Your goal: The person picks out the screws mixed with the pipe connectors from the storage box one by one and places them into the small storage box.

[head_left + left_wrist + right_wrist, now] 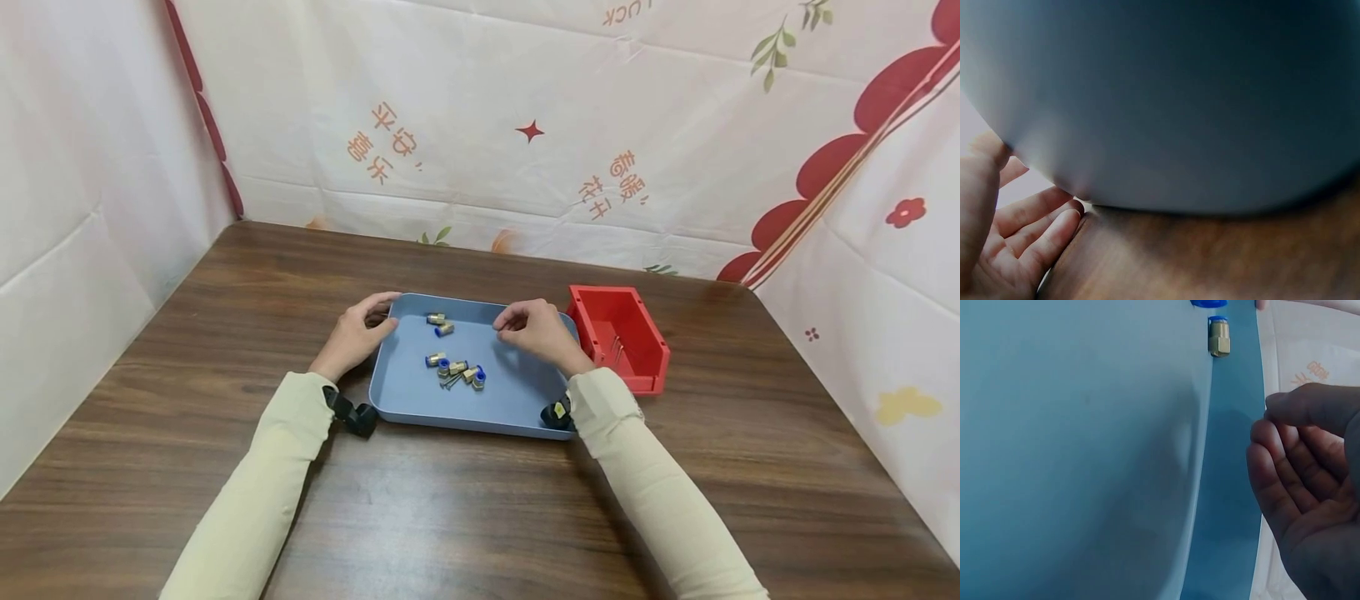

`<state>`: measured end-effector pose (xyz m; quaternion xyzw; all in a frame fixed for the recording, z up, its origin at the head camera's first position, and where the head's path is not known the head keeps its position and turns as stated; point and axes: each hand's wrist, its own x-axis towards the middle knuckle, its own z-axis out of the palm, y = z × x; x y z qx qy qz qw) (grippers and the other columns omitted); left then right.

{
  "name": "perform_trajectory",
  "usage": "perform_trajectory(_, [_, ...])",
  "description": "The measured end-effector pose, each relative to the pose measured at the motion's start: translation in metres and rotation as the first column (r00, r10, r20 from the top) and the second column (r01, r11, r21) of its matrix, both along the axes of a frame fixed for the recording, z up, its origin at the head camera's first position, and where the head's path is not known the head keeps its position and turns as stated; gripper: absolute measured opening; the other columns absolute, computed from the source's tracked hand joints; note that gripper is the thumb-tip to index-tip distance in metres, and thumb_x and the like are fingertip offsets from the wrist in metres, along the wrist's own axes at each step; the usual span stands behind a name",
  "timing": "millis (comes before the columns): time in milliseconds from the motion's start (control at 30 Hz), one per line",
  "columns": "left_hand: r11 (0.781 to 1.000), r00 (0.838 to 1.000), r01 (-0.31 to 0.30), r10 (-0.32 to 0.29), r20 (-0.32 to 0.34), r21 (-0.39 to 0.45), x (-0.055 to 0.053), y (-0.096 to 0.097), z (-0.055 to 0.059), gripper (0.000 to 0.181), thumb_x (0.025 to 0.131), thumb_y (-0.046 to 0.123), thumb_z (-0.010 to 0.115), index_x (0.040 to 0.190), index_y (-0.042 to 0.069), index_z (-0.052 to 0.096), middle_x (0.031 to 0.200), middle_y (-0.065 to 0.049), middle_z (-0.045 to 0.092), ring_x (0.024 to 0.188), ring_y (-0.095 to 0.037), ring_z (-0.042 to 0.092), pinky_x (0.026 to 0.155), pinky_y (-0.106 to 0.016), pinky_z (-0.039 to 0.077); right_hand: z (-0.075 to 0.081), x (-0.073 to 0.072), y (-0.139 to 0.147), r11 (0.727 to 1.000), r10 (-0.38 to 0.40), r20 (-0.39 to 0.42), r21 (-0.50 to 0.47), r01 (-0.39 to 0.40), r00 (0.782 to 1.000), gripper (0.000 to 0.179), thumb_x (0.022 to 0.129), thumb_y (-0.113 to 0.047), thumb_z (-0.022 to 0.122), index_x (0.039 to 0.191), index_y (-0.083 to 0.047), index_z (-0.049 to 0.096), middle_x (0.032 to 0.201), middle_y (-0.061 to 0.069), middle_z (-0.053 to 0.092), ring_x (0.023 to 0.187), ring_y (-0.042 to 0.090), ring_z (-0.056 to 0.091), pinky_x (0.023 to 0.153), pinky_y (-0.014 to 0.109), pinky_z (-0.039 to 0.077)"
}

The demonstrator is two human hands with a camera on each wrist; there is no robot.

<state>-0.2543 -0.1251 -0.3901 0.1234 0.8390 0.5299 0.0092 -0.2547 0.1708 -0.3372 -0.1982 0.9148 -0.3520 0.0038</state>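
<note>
My left hand (pixel 354 336) grips the left rim of a blue-grey rectangular tray (pixel 420 408), its thumb over the edge. In the left wrist view the fingers (pixel 1038 219) lie against the tray's outer wall. My right hand (pixel 542 333) hangs over the right part of the tray. Its fingers are curled, with the thumb at the index fingertip, and nothing shows between them in the right wrist view. Several brass push-in fittings with blue collars lie in the tray, such as one fitting (pixel 435 318) near the far side. A few small screws (pixel 452 382) lie among the nearer cluster.
A red plastic bin (pixel 651 379) stands close to the tray's right side, with a few thin screws (pixel 617 346) inside. Both stand on a brown wood-grain table (pixel 420 517). A printed white cloth (pixel 480 125) hangs behind and at the sides.
</note>
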Motion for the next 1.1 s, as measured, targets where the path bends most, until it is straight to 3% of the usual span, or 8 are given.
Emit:
perform_trajectory(167, [1.0, 1.0, 0.002, -0.002, 0.009, 0.003, 0.0, 0.0, -0.001, 0.044, 0.097, 0.022, 0.055, 0.141, 0.02, 0.047, 0.137, -0.016, 0.052, 0.12, -0.033, 0.053, 0.098, -0.051, 0.044, -0.004, -0.003, -0.006, 0.994, 0.113, 0.049, 0.011, -0.113, 0.992, 0.011, 0.08, -0.002, 0.073, 0.091, -0.001, 0.074, 0.086, 0.01, 0.071, 0.073, 0.016, 0.06, 0.07, 0.023, 0.053])
perform_trajectory(400, [1.0, 1.0, -0.003, 0.003, 0.011, 0.004, -0.001, 0.0, 0.0, 0.045, 0.097, 0.021, 0.055, 0.141, 0.019, 0.048, 0.136, -0.016, 0.052, 0.119, -0.032, 0.053, 0.097, -0.05, 0.045, -0.008, -0.004, -0.016, 0.971, 0.239, 0.149, -0.008, -0.24, 0.96, 0.006, 0.08, -0.001, 0.073, 0.086, -0.002, 0.075, 0.087, 0.009, 0.073, 0.072, 0.011, 0.061, 0.07, 0.023, 0.054])
perform_trajectory(633, [1.0, 1.0, -0.006, 0.006, 0.006, 0.003, -0.002, -0.002, 0.0, 0.045, 0.097, 0.022, 0.055, 0.141, 0.02, 0.048, 0.137, -0.015, 0.052, 0.119, -0.032, 0.052, 0.097, -0.05, 0.045, -0.009, -0.004, -0.026, 0.954, 0.295, 0.195, -0.007, -0.299, 0.935, 0.006, 0.08, -0.003, 0.075, 0.086, -0.005, 0.076, 0.085, 0.006, 0.073, 0.07, 0.01, 0.06, 0.07, 0.023, 0.054])
perform_trajectory(933, [1.0, 1.0, -0.018, 0.018, 0.007, -0.002, -0.003, 0.0, -0.001, 0.045, 0.096, 0.022, 0.055, 0.141, 0.02, 0.048, 0.136, -0.016, 0.053, 0.12, -0.032, 0.052, 0.098, -0.05, 0.044, -0.012, -0.004, -0.028, 0.954, 0.296, 0.234, -0.013, -0.301, 0.926, 0.006, 0.08, -0.002, 0.074, 0.084, -0.006, 0.076, 0.085, 0.005, 0.073, 0.072, 0.01, 0.061, 0.07, 0.023, 0.054])
perform_trajectory(1100, [1.0, 1.0, -0.019, 0.019, 0.003, -0.005, -0.002, 0.0, -0.001, 0.044, 0.097, 0.02, 0.055, 0.14, 0.019, 0.048, 0.136, -0.016, 0.053, 0.121, -0.033, 0.052, 0.099, -0.05, 0.043, -0.014, -0.004, -0.028, 0.945, 0.322, 0.277, -0.036, -0.325, 0.905, 0.005, 0.079, -0.003, 0.075, 0.082, -0.007, 0.076, 0.082, 0.003, 0.072, 0.071, 0.011, 0.06, 0.069, 0.024, 0.054])
